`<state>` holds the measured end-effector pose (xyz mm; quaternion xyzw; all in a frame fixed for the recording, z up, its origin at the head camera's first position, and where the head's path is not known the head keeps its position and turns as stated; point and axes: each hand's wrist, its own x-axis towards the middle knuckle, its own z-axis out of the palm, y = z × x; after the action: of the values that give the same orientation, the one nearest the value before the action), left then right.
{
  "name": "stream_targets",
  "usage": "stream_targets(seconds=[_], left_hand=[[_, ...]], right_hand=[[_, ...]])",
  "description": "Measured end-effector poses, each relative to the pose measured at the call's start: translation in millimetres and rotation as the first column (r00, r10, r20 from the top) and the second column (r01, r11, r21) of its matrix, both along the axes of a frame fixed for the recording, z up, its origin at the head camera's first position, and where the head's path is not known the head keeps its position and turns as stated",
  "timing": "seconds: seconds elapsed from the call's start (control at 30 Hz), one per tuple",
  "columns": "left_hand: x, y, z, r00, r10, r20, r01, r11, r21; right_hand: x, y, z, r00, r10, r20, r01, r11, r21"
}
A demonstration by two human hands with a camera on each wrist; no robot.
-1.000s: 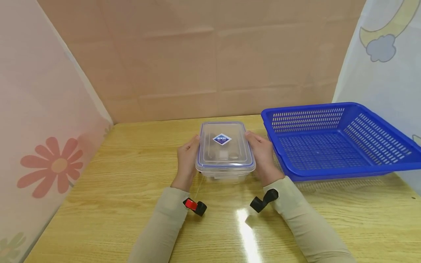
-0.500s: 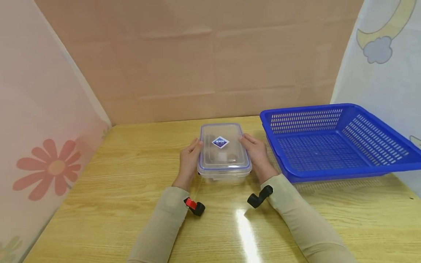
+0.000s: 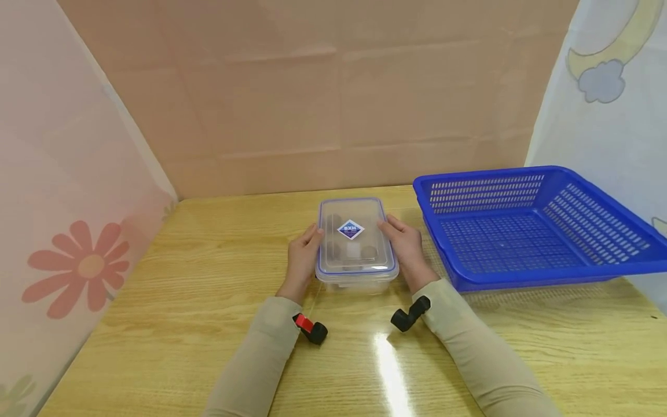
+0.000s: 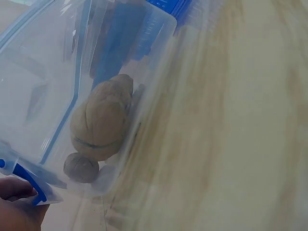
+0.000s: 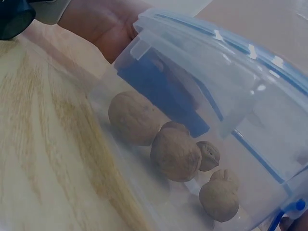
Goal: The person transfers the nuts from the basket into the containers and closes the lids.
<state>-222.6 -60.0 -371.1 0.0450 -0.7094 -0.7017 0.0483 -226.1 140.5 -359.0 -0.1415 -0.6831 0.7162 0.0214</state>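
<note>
A clear plastic food container with a blue-edged lid and a diamond-shaped label stands in the middle of the wooden table, its base at or close to the tabletop. Several walnuts lie inside; the left wrist view also shows walnuts through the wall. My left hand grips the left side, thumb near the lid's edge. On the opposite side my right hand holds it, with the thumb over the rim. Most of the fingers are hidden behind the container's sides.
A large blue slotted plastic basket stands to the right, just beyond my right hand. Bare wooden tabletop extends to the left. Patterned side panels and a tan backdrop enclose the table.
Both hands have lowered the container toward the tabletop. The walnuts inside have shifted and show more plainly through the lid. My right hand has moved slightly inward.
</note>
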Motion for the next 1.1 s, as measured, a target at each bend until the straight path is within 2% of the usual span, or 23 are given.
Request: stream_targets(seconds=[0.2, 0.4, 0.67, 0.83, 0.9, 0.97, 1.1], left_hand=[[-0.1, -0.5, -1.5, 0.999, -0.013, -0.040, 0.013, 1.000, -0.014], [-0.8, -1.2, -3.0, 0.998, -0.019, -0.053, 0.017, 0.999, -0.042], [0.1, 0.8, -10.8, 1.000, -0.023, -0.020, 0.024, 0.998, 0.059], [-1.4, -0.2, -10.7, 0.999, -0.025, -0.026, 0.027, 0.998, 0.061], [-1.9, -1.2, -9.3, 0.999, -0.023, -0.029, 0.024, 0.999, 0.036], [-2.4, -2.2, -8.2, 0.999, -0.028, -0.035, 0.029, 0.999, 0.016], [-2.8, -3.6, -6.3, 0.999, -0.027, -0.041, 0.025, 0.999, -0.045]], right_hand=[[-0.4, 1, -3.1, 1.000, 0.004, -0.020, -0.003, 0.999, 0.042], [0.2, 2, -1.0, 1.000, 0.012, -0.012, -0.011, 0.999, 0.043], [2.6, 1, 1.7, 1.000, 0.022, -0.007, -0.022, 0.999, 0.037], [5.2, 1, 6.4, 1.000, 0.026, 0.009, -0.027, 0.994, 0.109], [5.4, 1, 9.2, 1.000, 0.025, 0.016, -0.028, 0.982, 0.186], [4.7, 1, 11.9, 0.999, 0.028, 0.022, -0.033, 0.959, 0.282], [4.3, 1, 17.4, 0.998, 0.047, 0.048, -0.064, 0.884, 0.463]])
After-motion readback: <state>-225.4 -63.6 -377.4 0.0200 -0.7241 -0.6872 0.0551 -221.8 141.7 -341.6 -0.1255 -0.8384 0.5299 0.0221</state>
